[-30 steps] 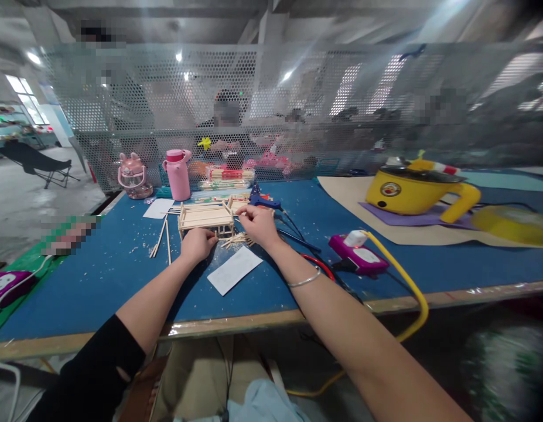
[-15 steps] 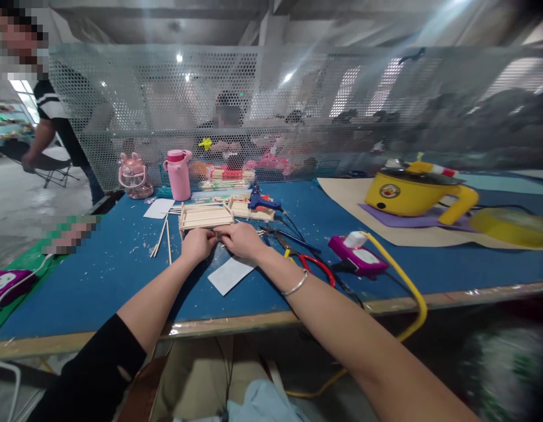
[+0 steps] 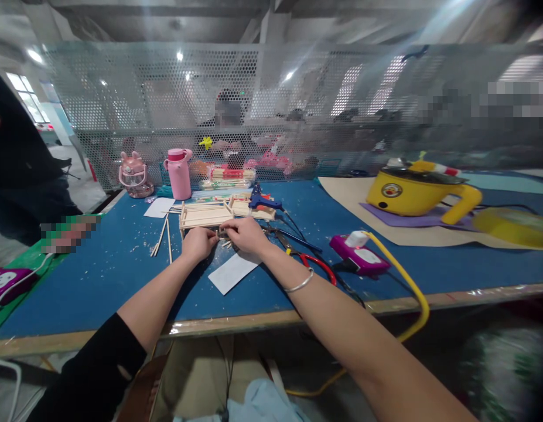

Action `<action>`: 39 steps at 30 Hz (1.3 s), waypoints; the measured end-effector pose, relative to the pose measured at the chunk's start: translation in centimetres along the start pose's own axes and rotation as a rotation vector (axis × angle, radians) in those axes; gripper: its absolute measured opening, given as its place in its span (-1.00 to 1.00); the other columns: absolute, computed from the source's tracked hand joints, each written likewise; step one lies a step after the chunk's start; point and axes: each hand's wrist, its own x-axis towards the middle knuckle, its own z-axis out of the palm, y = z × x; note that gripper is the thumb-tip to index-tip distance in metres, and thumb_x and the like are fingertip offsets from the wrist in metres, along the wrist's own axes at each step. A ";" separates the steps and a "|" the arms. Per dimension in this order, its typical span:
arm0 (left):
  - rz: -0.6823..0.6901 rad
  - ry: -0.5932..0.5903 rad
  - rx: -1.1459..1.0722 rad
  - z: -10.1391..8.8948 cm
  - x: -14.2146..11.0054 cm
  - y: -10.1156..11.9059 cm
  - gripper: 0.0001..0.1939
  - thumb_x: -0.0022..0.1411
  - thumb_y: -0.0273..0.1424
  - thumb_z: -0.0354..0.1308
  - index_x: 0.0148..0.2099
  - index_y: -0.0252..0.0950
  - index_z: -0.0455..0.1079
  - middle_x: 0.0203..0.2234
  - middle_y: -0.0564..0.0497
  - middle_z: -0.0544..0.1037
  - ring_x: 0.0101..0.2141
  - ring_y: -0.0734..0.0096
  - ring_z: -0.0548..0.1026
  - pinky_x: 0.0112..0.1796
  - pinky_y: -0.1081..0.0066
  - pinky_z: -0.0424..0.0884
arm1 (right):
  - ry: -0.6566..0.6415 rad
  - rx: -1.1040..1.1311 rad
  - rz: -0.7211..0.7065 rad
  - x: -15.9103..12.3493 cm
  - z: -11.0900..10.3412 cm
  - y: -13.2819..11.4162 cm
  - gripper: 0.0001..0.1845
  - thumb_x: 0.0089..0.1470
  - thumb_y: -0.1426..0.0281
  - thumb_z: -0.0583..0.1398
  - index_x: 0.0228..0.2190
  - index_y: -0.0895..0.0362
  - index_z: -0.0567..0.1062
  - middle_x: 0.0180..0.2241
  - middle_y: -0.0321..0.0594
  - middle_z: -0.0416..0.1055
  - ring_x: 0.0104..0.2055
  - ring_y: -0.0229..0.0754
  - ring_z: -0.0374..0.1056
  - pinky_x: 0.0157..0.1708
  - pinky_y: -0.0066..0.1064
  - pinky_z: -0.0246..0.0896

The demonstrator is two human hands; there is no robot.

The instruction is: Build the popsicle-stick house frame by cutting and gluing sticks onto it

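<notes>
A small frame of pale wooden sticks (image 3: 204, 217) stands on the blue table top, just beyond my hands. My left hand (image 3: 198, 242) is closed in a pinch at its near edge; what lies between the fingertips is too small to make out. Close beside it, my right hand (image 3: 245, 235) also pinches, with its fingertips at something small and dark near the frame's front. Short stick pieces lie under the right fingers. A white card (image 3: 232, 273) lies below that hand. Behind the frame's right end rests a blue glue gun (image 3: 265, 202).
Red-handled pliers (image 3: 318, 266) and a purple power strip (image 3: 359, 255) with a yellow cord lie to the right. Farther right stands a yellow electric pot (image 3: 407, 190). A pink bottle (image 3: 178, 174) and loose sticks (image 3: 162, 235) are to the left. A mesh screen (image 3: 166, 105) stands behind.
My right hand has shifted slightly right, parting from the left fingertips and uncovering short stick pieces. At far left, a person in dark clothes now stands nearer the table.
</notes>
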 end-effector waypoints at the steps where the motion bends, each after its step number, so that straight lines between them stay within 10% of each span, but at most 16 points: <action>1: -0.003 0.003 -0.004 0.0 0.0 0.0 -0.73 0.14 -0.23 0.04 -0.21 -0.16 0.52 -0.33 -0.06 0.59 -0.27 0.29 0.50 -0.32 0.46 0.29 | 0.033 0.006 0.024 0.0 -0.1 0.0 -0.68 -0.04 0.48 0.05 -0.32 0.08 0.57 -0.35 -0.25 0.54 -0.32 -0.22 0.41 -0.34 -0.49 0.17; 18: -0.003 -0.001 -0.001 -0.1 0.0 0.1 -0.72 0.13 -0.23 0.02 -0.24 -0.15 0.53 -0.35 -0.06 0.59 -0.28 0.28 0.50 -0.34 0.46 0.29 | 0.266 0.052 0.162 0.1 -0.4 0.4 -0.71 -0.13 0.47 0.05 -0.35 0.14 0.52 -0.61 -0.31 0.39 -0.58 -0.29 0.20 -0.55 -0.50 -0.01; 39: 0.003 0.011 -0.002 0.1 0.0 0.0 -0.73 0.13 -0.24 0.03 -0.27 -0.18 0.53 -0.35 -0.05 0.59 -0.29 0.30 0.50 -0.36 0.48 0.28 | 0.131 0.051 0.067 0.0 -0.2 0.0 -0.75 -0.13 0.47 0.07 -0.46 0.15 0.55 -0.62 -0.28 0.43 -0.60 -0.32 0.20 -0.55 -0.52 -0.04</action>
